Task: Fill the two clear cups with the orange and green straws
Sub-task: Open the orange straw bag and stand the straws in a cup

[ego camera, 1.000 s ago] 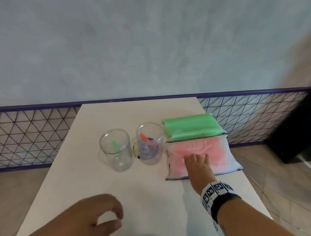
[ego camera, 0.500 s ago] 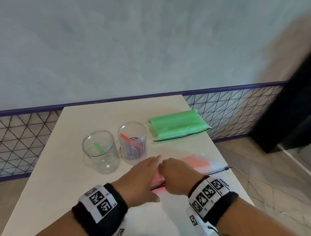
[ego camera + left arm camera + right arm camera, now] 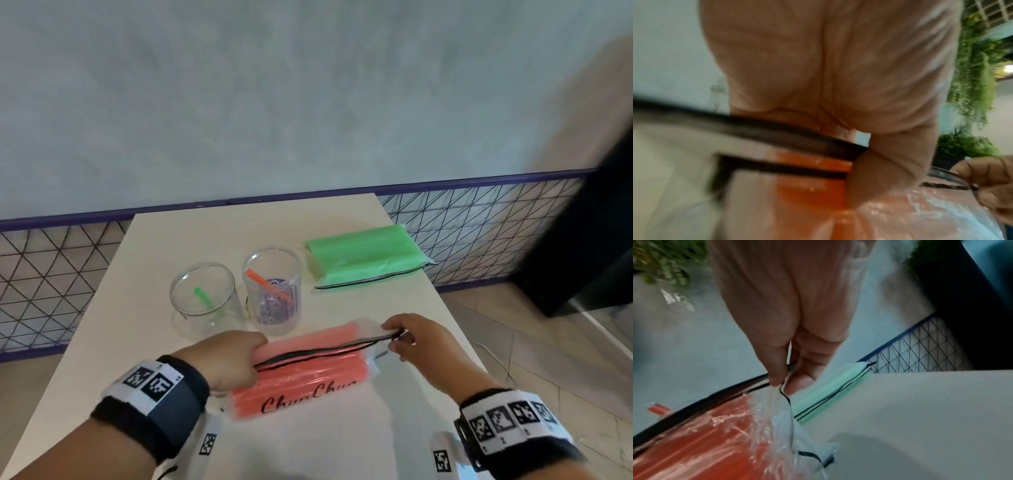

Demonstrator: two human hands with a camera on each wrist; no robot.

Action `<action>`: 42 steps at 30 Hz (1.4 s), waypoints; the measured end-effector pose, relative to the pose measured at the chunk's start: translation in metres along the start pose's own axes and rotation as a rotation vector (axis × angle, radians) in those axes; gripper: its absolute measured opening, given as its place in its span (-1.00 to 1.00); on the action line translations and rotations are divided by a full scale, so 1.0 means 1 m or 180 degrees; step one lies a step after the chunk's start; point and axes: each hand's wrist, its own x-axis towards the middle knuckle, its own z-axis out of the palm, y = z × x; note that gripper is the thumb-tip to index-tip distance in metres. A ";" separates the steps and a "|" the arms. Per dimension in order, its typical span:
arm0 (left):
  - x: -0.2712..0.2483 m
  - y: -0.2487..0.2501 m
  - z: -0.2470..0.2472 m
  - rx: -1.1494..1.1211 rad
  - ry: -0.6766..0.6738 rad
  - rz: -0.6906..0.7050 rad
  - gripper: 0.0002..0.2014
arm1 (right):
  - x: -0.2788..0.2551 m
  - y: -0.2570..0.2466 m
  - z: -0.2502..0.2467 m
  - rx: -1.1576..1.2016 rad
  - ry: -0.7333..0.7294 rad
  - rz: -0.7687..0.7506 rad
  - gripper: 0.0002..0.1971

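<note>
A clear zip pouch of orange straws (image 3: 308,373) lies near the table's front, black zipper on top. My left hand (image 3: 226,359) grips its left end (image 3: 813,191), fingers tucked into the opening. My right hand (image 3: 411,339) pinches the pouch's right end by the zipper edge (image 3: 783,384). Behind stand two clear cups: the left cup (image 3: 203,298) holds one green straw (image 3: 202,295), the right cup (image 3: 272,287) holds one orange straw (image 3: 267,286). A pouch of green straws (image 3: 363,255) lies at the back right.
The white table (image 3: 191,240) ends close to my right hand. A dark wire-mesh fence (image 3: 479,233) runs behind the table below a grey wall. A black object (image 3: 589,240) stands on the floor at the right.
The orange pouch has been dragged from the back right to the table's front. My left hand has come in and taken its left end. My right hand now pinches its right end.
</note>
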 end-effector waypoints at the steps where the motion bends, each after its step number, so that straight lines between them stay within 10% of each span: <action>1: 0.001 0.004 0.000 -0.0027 0.0051 0.0124 -0.63 | 0.003 0.001 0.004 0.0165 0.0071 0.0081 -0.63; 7: 0.011 0.069 0.002 -0.0584 0.1015 0.1411 -0.71 | 0.014 -0.018 0.017 0.1349 0.0391 0.0150 -0.77; 24: 0.037 0.124 -0.010 -0.0429 0.1701 0.1632 -0.84 | 0.012 -0.034 0.021 0.1105 0.0301 0.0151 -0.83; 42: 0.034 0.053 -0.015 0.0181 0.1029 0.1281 -0.81 | 0.014 -0.032 0.011 0.1234 0.1080 0.0275 -0.83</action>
